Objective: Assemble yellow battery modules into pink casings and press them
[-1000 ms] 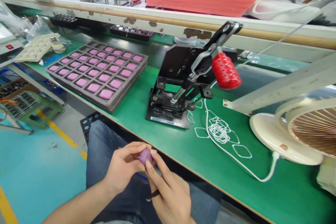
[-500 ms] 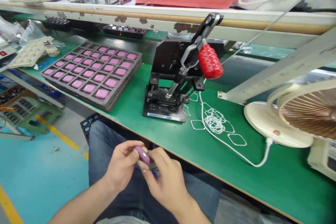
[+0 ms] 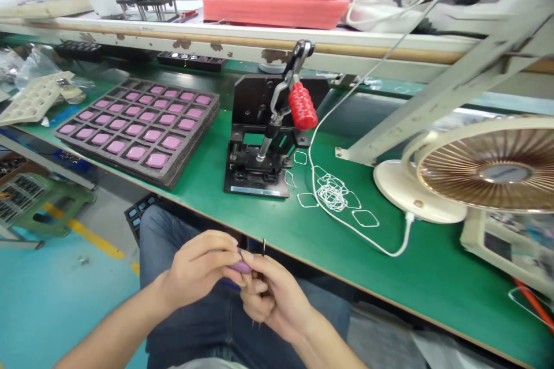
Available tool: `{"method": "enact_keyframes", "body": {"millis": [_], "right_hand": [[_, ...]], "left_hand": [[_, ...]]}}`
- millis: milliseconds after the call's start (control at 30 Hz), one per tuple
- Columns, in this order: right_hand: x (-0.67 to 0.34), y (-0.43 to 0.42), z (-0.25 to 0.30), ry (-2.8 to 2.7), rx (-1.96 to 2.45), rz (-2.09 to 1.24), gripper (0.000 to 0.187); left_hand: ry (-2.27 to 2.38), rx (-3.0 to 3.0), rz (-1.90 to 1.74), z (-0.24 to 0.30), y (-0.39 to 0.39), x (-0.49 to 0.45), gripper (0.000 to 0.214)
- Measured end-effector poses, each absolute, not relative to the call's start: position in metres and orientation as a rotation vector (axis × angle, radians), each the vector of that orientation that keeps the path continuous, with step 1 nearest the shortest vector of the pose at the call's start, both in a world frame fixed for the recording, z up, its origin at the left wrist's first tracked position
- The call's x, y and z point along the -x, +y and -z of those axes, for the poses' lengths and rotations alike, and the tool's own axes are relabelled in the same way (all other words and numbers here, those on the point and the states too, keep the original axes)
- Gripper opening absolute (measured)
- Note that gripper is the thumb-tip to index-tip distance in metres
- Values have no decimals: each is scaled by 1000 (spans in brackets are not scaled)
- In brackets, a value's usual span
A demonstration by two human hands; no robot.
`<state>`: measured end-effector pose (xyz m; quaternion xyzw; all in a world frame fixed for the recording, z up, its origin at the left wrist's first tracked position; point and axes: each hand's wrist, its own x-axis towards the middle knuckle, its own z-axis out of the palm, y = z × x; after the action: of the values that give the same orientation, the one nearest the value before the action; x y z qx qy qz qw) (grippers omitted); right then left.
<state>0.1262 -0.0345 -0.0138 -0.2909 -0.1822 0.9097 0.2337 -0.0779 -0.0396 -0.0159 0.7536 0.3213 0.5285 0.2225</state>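
Over my lap, my left hand pinches a small purple rounded piece from its left side. The fingers cover most of it, so its full shape is hidden. My right hand is closed too, with its thumb and fingers pressed on the right end of the same piece. A thin dark tool sticks up behind the right fingers, and its narrow ends show below that hand; its kind I cannot make out. Similar purple rounded-square pieces sit in the dark foam tray on the green bench.
A black toggle press with a red handle stands on the bench. White rings and a cable lie right of it, before a cream fan. A shelf carrying red foam blocks runs behind.
The view has shifted to the right. My fingers have closed further over the purple piece, which now lies flatter and is more covered. The dark tool now stands up behind my right fingers.
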Motion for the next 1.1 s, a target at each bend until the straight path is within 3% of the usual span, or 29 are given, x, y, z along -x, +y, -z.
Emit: {"method": "enact_keyframes", "body": {"millis": [133, 233, 300, 400, 467, 567, 700, 933, 1000, 1100], "right_hand": [[-132, -34, 18, -384, 795, -2636, 62], [-150, -29, 7, -758, 948, -2567, 64], [-168, -17, -18, -1277, 1136, -2117, 63], [-193, 17, -78, -1740, 1213, -859, 43], [-199, 46, -116, -1816, 1069, -206, 25], [-187, 86, -145, -2038, 805, 262, 40], [-161, 120, -149, -2160, 667, 479, 26], [-161, 128, -199, -1643, 723, 427, 23], [-164, 115, -178, -1723, 759, 462, 19], [-165, 98, -103, -2095, 707, 442, 17]], "left_hand": [[787, -2322, -1337, 19, -34, 81, 46], [808, -2381, -1259, 19, -34, 83, 43], [859, -2351, -1281, 15, -28, 83, 43], [962, -2294, -1279, 10, -5, 74, 43], [1033, -2330, -1258, 10, 17, 62, 36], [1114, -2392, -1238, 16, 48, 42, 20], [1128, -2409, -1209, 30, 67, 32, 17], [1088, -2354, -1215, 27, 62, 49, 20], [1137, -2272, -1301, 20, 53, 61, 19], [1307, -2096, -1432, 16, 32, 82, 20]]}}
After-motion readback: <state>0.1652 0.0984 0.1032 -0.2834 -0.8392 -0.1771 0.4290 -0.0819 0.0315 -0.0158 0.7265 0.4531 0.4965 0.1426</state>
